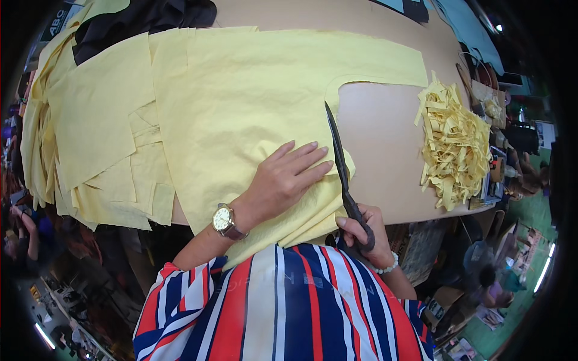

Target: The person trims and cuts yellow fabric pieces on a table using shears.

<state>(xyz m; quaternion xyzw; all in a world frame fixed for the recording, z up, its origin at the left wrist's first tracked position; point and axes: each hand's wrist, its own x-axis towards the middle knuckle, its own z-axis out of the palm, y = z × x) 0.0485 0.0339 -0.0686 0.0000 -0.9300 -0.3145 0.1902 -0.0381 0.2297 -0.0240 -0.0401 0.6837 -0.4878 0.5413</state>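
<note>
A large yellow fabric piece [253, 84] lies across the table, with a curved cut-out at its right and bunched folds near the front edge. My left hand [288, 174] rests on it palm down, fingers stretched out, just left of long black scissors [340, 162]. My right hand [367, 234] grips the scissors' handles at the front edge of the table. The blades look closed and point away from me, their tips beside the inner edge of the cut-out.
Layered yellow pieces [96, 120] cover the left, under dark fabric [138, 24] at the back. A heap of yellow scraps [451, 144] lies on the right part of the table [382, 156]. Light blue material [469, 33] is at the back right. People [497, 295] are beyond the table.
</note>
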